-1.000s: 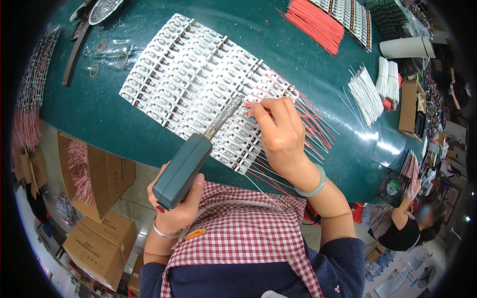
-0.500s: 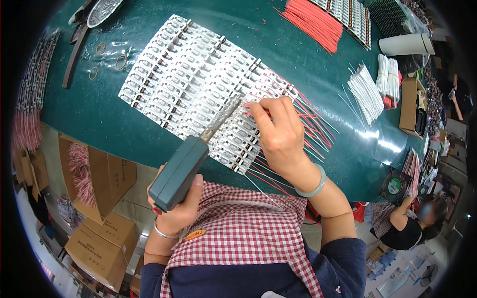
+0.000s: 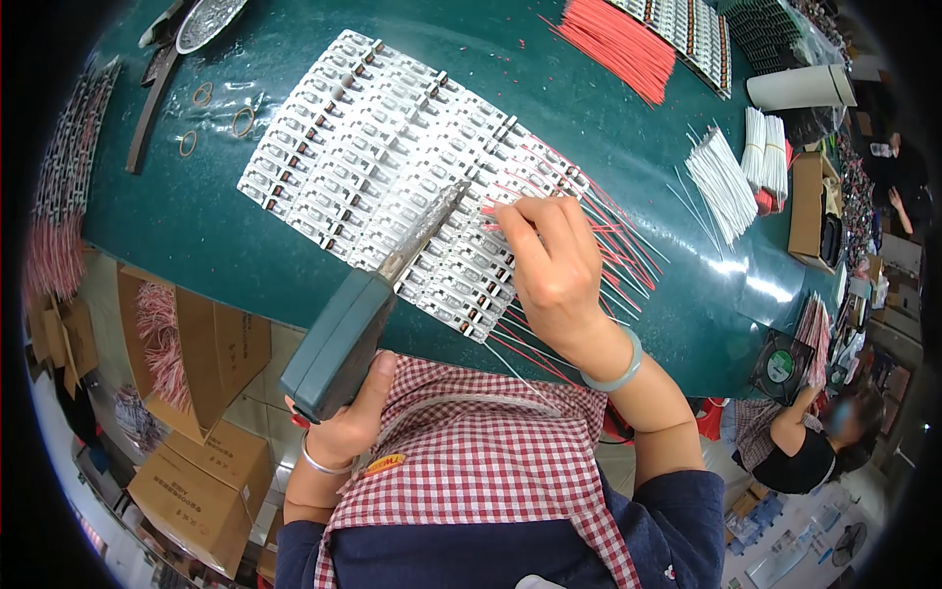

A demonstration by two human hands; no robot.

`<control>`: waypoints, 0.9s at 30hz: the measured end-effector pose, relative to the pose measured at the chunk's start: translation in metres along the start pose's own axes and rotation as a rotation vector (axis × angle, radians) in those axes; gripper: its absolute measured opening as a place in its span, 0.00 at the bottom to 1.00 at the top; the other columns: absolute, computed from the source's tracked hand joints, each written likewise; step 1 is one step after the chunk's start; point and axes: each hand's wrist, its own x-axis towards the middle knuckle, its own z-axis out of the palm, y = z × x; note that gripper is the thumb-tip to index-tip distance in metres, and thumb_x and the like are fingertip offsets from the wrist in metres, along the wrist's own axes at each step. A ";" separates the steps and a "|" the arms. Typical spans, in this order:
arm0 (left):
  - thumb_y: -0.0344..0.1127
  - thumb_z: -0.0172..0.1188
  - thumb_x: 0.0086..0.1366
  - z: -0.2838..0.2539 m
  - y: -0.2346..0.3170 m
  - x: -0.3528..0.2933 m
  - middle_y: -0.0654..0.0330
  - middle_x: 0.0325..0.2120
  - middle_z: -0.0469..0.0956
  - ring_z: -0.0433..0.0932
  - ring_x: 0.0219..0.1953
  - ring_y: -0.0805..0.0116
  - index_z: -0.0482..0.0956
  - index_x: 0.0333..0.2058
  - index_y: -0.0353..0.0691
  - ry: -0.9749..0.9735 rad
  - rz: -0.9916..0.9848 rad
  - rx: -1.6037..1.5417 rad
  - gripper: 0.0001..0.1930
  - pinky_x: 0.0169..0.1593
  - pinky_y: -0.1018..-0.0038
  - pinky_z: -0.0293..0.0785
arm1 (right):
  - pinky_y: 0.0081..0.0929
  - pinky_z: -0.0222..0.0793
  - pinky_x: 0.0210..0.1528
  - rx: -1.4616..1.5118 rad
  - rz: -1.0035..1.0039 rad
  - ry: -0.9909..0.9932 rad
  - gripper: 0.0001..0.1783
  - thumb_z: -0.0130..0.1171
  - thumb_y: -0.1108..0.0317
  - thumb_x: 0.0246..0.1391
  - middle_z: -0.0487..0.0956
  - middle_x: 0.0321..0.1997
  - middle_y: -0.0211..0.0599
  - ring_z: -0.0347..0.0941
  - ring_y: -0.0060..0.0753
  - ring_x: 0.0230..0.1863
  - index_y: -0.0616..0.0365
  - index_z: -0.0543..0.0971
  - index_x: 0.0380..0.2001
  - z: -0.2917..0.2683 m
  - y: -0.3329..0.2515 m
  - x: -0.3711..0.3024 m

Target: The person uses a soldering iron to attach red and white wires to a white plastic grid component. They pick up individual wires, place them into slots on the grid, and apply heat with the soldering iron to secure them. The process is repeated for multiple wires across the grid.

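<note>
A green soldering gun (image 3: 339,344) is in my left hand (image 3: 351,420), its rough metal tip slanting up and right over a panel of white circuit boards (image 3: 334,147). The tip's end lies just left of my right hand (image 3: 557,270). My right thumb and fingers are pinched together on a red wire (image 3: 488,210) at the boards' pads. Several red and white wires (image 3: 628,263) stick out from the panel's right-hand strip, passing under and beyond my right hand. Whether the tip touches a board cannot be made out.
Bundles of red wires (image 3: 616,47) and white wires (image 3: 724,187) lie at the far right. A metal dish (image 3: 206,22) and rubber bands (image 3: 243,122) are at the far left. Cardboard boxes (image 3: 201,491) stand on the floor at left. Another person (image 3: 814,437) sits at right.
The soldering gun has drawn back down and left, its tip moving away from my right fingers. My right hand has barely moved.
</note>
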 end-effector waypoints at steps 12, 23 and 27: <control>0.22 0.69 0.54 0.003 0.000 0.003 0.52 0.34 0.84 0.83 0.30 0.66 0.84 0.39 0.29 0.024 0.040 0.113 0.12 0.35 0.75 0.78 | 0.32 0.70 0.34 0.008 0.027 -0.016 0.16 0.63 0.79 0.41 0.76 0.36 0.41 0.71 0.40 0.36 0.69 0.81 0.39 0.005 -0.007 -0.005; 0.20 0.68 0.53 0.003 0.002 0.007 0.51 0.34 0.83 0.82 0.30 0.64 0.83 0.37 0.28 -0.030 0.061 0.180 0.11 0.36 0.74 0.78 | 0.32 0.70 0.34 -0.007 0.024 -0.036 0.16 0.63 0.79 0.42 0.75 0.37 0.42 0.71 0.40 0.36 0.70 0.81 0.38 0.003 -0.009 -0.002; 0.20 0.68 0.53 0.003 0.005 0.008 0.51 0.34 0.83 0.83 0.30 0.63 0.83 0.37 0.28 -0.041 0.045 0.192 0.11 0.36 0.73 0.78 | 0.32 0.70 0.34 -0.011 0.018 -0.041 0.15 0.63 0.79 0.42 0.75 0.37 0.42 0.70 0.40 0.36 0.71 0.81 0.38 0.004 -0.008 -0.003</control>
